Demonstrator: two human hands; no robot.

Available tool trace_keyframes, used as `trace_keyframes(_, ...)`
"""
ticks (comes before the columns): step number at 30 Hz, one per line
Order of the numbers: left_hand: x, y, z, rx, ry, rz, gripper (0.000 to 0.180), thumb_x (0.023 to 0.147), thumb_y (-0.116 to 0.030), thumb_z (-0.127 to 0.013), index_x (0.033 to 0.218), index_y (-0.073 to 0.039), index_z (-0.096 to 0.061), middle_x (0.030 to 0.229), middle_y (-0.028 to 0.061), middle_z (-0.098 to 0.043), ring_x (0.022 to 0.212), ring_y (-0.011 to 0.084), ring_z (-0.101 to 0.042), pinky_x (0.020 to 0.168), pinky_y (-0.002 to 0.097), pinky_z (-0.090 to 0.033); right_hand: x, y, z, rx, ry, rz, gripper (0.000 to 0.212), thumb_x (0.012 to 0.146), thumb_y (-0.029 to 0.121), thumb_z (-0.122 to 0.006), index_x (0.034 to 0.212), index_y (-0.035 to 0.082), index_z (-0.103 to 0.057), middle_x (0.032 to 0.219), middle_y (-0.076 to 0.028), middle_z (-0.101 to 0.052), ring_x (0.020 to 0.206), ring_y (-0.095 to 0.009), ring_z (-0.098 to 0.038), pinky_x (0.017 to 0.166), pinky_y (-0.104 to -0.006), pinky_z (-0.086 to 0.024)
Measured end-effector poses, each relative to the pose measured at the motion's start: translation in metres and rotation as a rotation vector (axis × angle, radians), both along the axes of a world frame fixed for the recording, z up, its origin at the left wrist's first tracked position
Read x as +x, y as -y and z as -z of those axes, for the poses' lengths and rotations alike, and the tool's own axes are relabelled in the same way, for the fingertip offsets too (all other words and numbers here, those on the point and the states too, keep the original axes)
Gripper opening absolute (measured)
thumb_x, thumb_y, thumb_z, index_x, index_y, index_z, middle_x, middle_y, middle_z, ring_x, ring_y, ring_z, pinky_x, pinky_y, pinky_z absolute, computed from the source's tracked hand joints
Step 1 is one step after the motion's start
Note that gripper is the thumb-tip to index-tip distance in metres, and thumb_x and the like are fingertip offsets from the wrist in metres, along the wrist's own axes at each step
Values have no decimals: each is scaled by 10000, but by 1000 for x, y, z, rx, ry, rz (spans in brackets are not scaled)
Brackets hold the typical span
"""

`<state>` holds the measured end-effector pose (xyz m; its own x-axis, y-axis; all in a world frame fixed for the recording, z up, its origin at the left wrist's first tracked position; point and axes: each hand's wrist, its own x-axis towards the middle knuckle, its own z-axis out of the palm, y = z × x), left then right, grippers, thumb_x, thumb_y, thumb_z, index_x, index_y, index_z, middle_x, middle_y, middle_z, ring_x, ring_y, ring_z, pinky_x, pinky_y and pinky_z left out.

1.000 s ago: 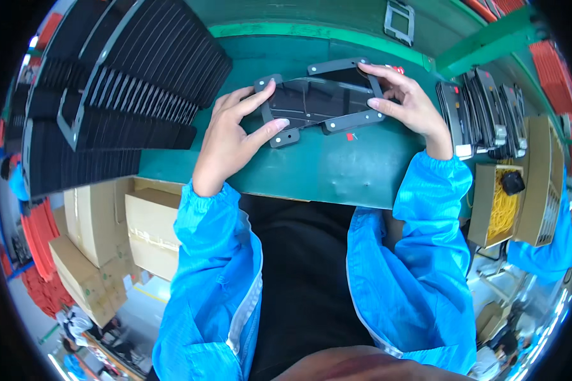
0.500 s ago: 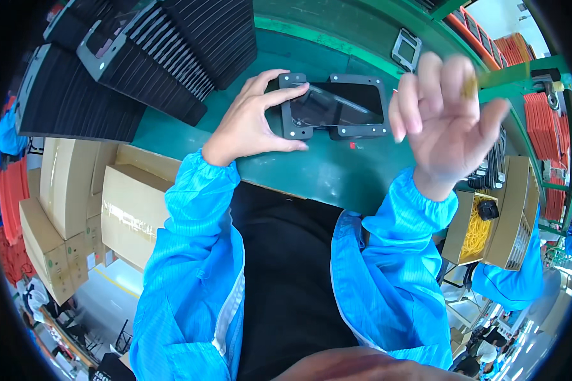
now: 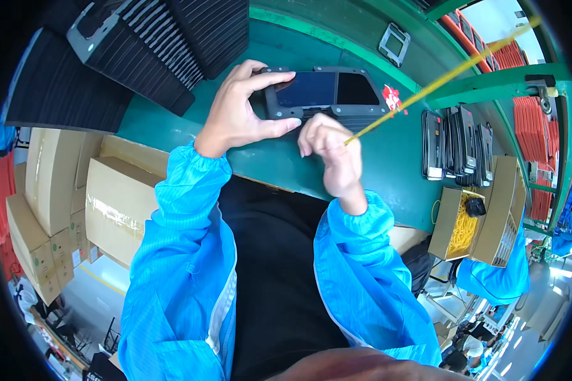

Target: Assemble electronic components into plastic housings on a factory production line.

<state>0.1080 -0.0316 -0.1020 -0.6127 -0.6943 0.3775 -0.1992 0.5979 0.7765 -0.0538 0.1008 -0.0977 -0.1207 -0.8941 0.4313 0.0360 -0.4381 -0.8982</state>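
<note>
A black frame-shaped tray [image 3: 370,108] lies on the green tabletop, with a dark glossy panel [image 3: 308,89] in it. Layered black edges show under its near side. My left hand [image 3: 232,114] grips its left end, thumb at the near edge and fingers over the far side. Just in front of the tray, my right hand [image 3: 337,152] is closed with curled fingers on a thin yellow band [image 3: 451,79]. The band runs taut from these fingers toward the upper right. Its far end is hard to make out.
Tall stacks of black trays [image 3: 165,51] stand at the far left. Thin black frames [image 3: 451,143] and a red-and-white scrap [image 3: 392,98] lie to the right. Beside the table are a carton of yellow bands [image 3: 464,232] and a large cardboard box [image 3: 124,197]. A green rail [image 3: 489,89] crosses at right.
My right hand has come left and down from its raised, spread pose to the tray's near side, now closed on the yellow band. The left hand still holds the tray, which looks tilted differently.
</note>
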Motion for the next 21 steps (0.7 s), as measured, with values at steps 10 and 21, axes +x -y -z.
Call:
trace_keyframes(10, 5, -21, -3, -230, 55, -59, 722, 506, -345, -925, 1186, -154, -775, 1229, 180, -587, 1122, 374, -567, 989, 436, -481, 7, -23, 22, 137, 22, 96, 554, 1080, 350, -359, 607, 67, -309, 660, -44, -352, 544, -132, -346, 503, -303, -268)
trace_keyframes(21, 13, -19, -69, -365, -95, 61, 717, 464, -298, -932, 1151, -166, -775, 1313, 199, -558, 1231, 431, -540, 1101, 565, -401, 11, -31, 35, 55, 0, 72, 478, 1075, 195, -410, 635, 13, -358, 638, -65, -395, 574, -155, -363, 530, -333, -270)
